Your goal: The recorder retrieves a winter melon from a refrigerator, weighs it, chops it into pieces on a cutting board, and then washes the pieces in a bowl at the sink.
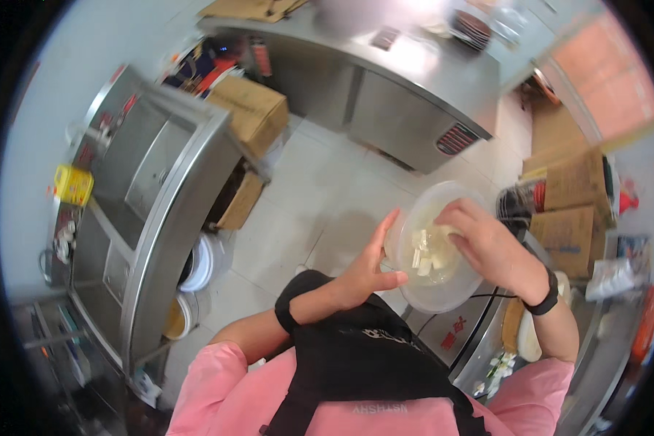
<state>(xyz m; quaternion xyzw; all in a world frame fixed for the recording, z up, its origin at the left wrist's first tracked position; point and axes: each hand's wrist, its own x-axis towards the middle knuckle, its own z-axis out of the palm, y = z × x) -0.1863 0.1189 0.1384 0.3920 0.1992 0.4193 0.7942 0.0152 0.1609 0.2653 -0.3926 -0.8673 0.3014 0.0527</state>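
Observation:
My left hand [368, 270] grips the near-left side of a round translucent plastic tub [441, 301], its thumb at the rim and its fingers around the outer wall. The tub is tilted towards me above the floor. Several pale, block-shaped pieces [425, 266], perhaps tofu, sit in cloudy liquid at its bottom. My right hand [482, 245] reaches over the right side into the tub with bent fingers. Its fingertips are close to the pieces and blurred; whether they pinch something cannot be seen.
A steel double sink [182, 163] with a yellow jug [73, 185] stands at left. White buckets [203, 262] and a cardboard box [249, 109] are beside it. Ahead runs a steel counter [414, 117]. At right, more cartons [567, 240] and a wooden cutting board [511, 326] on a worktop.

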